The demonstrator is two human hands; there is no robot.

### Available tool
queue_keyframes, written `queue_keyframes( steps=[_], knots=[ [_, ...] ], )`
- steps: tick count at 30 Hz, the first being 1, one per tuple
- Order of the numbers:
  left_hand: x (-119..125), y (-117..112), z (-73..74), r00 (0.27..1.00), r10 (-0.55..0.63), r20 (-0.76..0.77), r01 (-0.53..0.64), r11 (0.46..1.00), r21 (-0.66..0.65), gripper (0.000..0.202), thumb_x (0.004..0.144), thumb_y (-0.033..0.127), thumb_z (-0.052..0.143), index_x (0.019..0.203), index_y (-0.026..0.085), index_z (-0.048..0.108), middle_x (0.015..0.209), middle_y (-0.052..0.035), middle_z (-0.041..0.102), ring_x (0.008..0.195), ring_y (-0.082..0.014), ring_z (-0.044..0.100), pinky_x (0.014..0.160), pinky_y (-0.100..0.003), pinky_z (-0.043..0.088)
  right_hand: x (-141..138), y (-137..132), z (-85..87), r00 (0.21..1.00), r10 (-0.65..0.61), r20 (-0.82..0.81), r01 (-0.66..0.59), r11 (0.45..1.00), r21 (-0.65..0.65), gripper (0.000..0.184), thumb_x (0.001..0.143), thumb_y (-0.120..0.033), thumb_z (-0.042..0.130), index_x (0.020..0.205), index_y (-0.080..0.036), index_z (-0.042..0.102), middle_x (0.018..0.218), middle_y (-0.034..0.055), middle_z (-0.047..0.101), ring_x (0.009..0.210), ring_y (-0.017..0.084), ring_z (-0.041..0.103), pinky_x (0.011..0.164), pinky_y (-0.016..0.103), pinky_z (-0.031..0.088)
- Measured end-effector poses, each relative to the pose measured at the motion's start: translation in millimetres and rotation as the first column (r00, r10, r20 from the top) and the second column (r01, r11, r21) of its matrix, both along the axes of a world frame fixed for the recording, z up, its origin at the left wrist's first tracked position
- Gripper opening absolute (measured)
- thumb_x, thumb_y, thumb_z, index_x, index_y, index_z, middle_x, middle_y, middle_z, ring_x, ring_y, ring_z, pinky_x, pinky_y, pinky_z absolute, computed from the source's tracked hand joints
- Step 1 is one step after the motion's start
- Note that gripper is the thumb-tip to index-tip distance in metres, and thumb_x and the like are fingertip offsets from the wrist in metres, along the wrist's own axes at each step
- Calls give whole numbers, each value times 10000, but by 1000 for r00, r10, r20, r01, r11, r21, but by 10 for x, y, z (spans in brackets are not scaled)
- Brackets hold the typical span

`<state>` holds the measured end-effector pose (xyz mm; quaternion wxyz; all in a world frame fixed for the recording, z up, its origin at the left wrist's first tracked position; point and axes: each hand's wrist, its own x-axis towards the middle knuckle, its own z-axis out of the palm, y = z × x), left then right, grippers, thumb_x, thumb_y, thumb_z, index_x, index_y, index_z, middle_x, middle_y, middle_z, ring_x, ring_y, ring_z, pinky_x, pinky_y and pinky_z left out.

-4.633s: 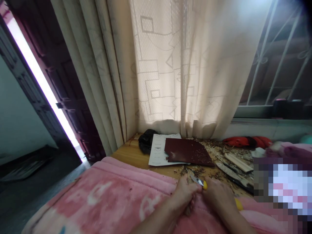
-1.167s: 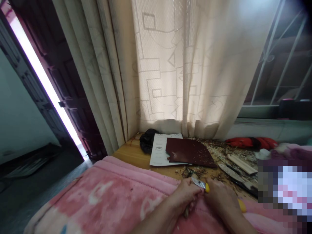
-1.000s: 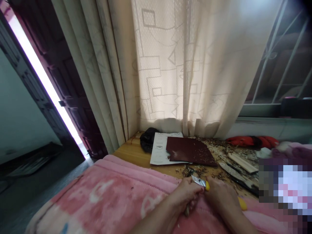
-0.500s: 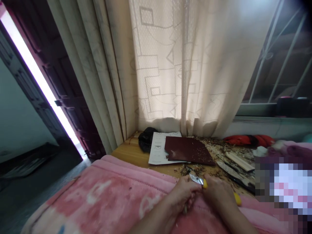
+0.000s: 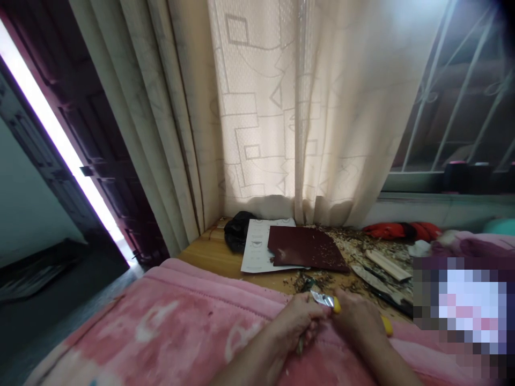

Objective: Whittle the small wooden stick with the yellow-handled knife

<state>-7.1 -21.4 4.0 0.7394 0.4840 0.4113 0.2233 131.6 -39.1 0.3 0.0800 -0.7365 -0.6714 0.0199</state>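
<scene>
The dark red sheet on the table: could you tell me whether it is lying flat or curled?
Flat: the dark red sheet lies spread over printed white paper, with wood shavings on it.

A pale patterned curtain (image 5: 257,118) hangs down to the far edge of a wooden tabletop (image 5: 209,252), with a dark panelled door (image 5: 96,145) standing ajar at far left and a white metal window grille (image 5: 450,107) at far right. On the table, a maroon sandpaper sheet (image 5: 306,249) overlaps a printed paper sheet (image 5: 255,252), and a crumpled black bag (image 5: 237,230) sits just left of them, touching the paper. Wood shavings (image 5: 354,249) are scattered to the right — around a pale wooden strip (image 5: 388,265) and a long flat blade (image 5: 374,284). A red cloth (image 5: 396,231) lies at the far right, and a pink fleece blanket (image 5: 161,316) covers the near side.
</scene>
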Motion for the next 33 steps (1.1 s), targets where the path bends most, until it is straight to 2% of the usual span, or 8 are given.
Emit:
queue_keyframes(
  steps=[6, 13, 16, 19, 24, 27, 29, 33],
  knots=[
    [-7, -11, -9, 999, -41, 14, 41, 999, -9, 223, 578, 265, 546, 772, 179, 478, 361, 101, 325, 248, -35, 245, 257, -144, 175, 16, -14, -8, 1000, 9, 8, -9, 1000, 8, 202, 673, -287, 407, 782, -181, 541, 754, 86, 614, 705, 211, 554, 576, 282, 328],
    [199, -10, -37, 960, 269, -74, -254, 953, 164, 225, 578, 249, 568, 768, 155, 493, 373, 88, 372, 295, -36, 310, 324, -147, 241, -40, -23, -27, 999, -38, 12, 37, 998, 47, 223, 698, -319, 370, 757, -187, 539, 710, 90, 612, 671, 218, 559, 572, 304, 339],
    [244, -10, -36, 941, 328, -84, -308, 933, 188, 200, 584, 224, 560, 759, 153, 495, 376, 81, 385, 317, -42, 336, 340, -146, 256, -53, -10, -43, 999, -41, 6, 41, 998, 41, 234, 711, -328, 349, 736, -190, 536, 697, 89, 610, 663, 227, 560, 570, 317, 342],
    [213, -7, -45, 955, 286, -82, -267, 945, 191, 174, 596, 226, 543, 747, 160, 490, 362, 87, 368, 292, -37, 306, 318, -145, 236, -43, 15, -52, 999, -35, 4, 35, 999, 28, 240, 715, -331, 351, 757, -184, 536, 715, 94, 610, 667, 226, 560, 569, 313, 343],
    [80, 7, -63, 997, 78, -27, -74, 989, 127, 171, 607, 303, 532, 717, 185, 474, 348, 98, 331, 245, -42, 251, 258, -151, 197, -22, 43, -3, 1000, 8, -3, -8, 1000, 20, 219, 682, -327, 413, 772, -168, 534, 733, 95, 609, 706, 213, 557, 589, 287, 343],
    [45, 10, -53, 999, 16, -37, -13, 997, 80, 193, 587, 310, 550, 717, 188, 474, 362, 101, 332, 250, -36, 256, 262, -141, 201, -30, 41, 45, 1000, 1, 10, -1, 1000, 3, 195, 663, -289, 442, 777, -163, 537, 750, 94, 609, 733, 208, 555, 609, 276, 340],
    [63, 12, -43, 998, 27, -62, -21, 996, 92, 181, 597, 314, 539, 707, 186, 474, 348, 101, 325, 243, -38, 252, 266, -144, 198, -38, 39, 55, 1000, -11, 13, 11, 1000, -12, 209, 670, -311, 438, 776, -161, 539, 749, 96, 608, 734, 210, 555, 606, 275, 341],
    [165, 41, -41, 972, 191, -136, -170, 973, 154, 160, 598, 282, 545, 695, 175, 475, 320, 98, 325, 250, -40, 270, 291, -146, 201, -52, 46, 11, 999, -32, 3, 32, 999, 7, 277, 687, -393, 406, 784, -172, 542, 725, 95, 608, 703, 211, 559, 590, 285, 349]
  ],
)
